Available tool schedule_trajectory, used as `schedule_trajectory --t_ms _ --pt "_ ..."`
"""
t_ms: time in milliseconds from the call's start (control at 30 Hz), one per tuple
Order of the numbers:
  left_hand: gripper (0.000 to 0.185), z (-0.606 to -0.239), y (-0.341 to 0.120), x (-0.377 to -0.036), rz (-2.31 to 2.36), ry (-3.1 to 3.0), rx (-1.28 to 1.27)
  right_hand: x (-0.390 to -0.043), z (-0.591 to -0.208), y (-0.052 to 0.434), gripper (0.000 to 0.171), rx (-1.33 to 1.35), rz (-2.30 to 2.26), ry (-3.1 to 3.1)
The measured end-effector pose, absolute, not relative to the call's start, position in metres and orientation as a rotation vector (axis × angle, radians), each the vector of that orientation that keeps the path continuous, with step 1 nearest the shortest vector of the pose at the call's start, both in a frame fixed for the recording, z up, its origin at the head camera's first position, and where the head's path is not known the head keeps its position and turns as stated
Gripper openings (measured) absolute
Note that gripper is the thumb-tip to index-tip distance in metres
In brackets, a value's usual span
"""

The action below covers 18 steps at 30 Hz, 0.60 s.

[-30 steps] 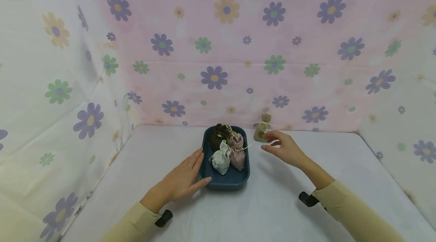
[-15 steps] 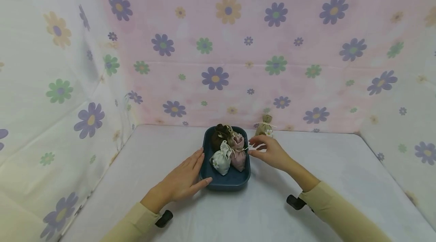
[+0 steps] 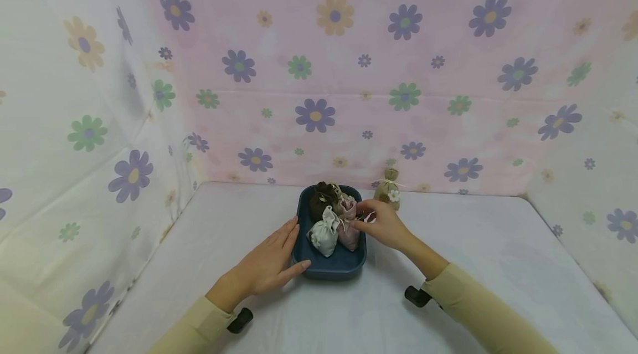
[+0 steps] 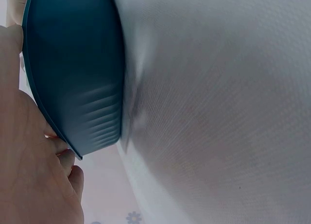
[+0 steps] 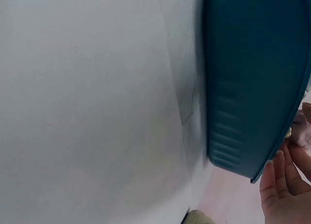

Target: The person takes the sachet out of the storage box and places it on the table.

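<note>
A dark blue tray point(image 3: 331, 272) stands on the white table and holds a brown pouch point(image 3: 322, 199), a white pouch point(image 3: 322, 231) and a pink pouch point(image 3: 350, 230). My left hand point(image 3: 284, 246) lies flat on the table, straight fingers and thumb against the tray's left side point(image 4: 73, 78). My right hand point(image 3: 361, 217) reaches over the tray's right rim point(image 5: 252, 78), and its curled fingers pinch the tied neck of the pink pouch point(image 5: 302, 131). A tan pouch point(image 3: 387, 191) with a small white flower stands upright on the table behind the right hand.
Flower-print cloth walls point(image 3: 319, 66) close in the table at the back and on both sides. Bare white tabletop point(image 3: 488, 243) stretches right and left of the tray.
My right hand has moved left from beside the tan pouch to the pink pouch in the tray and closed its fingers on the neck. The left hand has stayed put.
</note>
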<state>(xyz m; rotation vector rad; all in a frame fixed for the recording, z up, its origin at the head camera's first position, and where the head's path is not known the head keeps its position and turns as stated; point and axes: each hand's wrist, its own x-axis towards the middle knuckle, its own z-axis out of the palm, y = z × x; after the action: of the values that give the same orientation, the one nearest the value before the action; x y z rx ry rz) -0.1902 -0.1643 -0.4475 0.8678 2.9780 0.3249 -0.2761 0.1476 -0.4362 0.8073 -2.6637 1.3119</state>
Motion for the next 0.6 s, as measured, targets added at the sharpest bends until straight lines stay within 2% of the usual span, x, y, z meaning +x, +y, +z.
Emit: schedule_trajectory --t_ms 167,600 --pt "0.097 -0.448 -0.164 -0.191 0.323 2.982 0.87 -0.277 -0.438 0.141 0.034 0.758 1.27 -2.678" --pt "0.097 -0.451 -0.165 -0.191 0.333 2.992 0.875 -0.279 -0.442 0.132 0.016 0.741 1.216 -2.664"
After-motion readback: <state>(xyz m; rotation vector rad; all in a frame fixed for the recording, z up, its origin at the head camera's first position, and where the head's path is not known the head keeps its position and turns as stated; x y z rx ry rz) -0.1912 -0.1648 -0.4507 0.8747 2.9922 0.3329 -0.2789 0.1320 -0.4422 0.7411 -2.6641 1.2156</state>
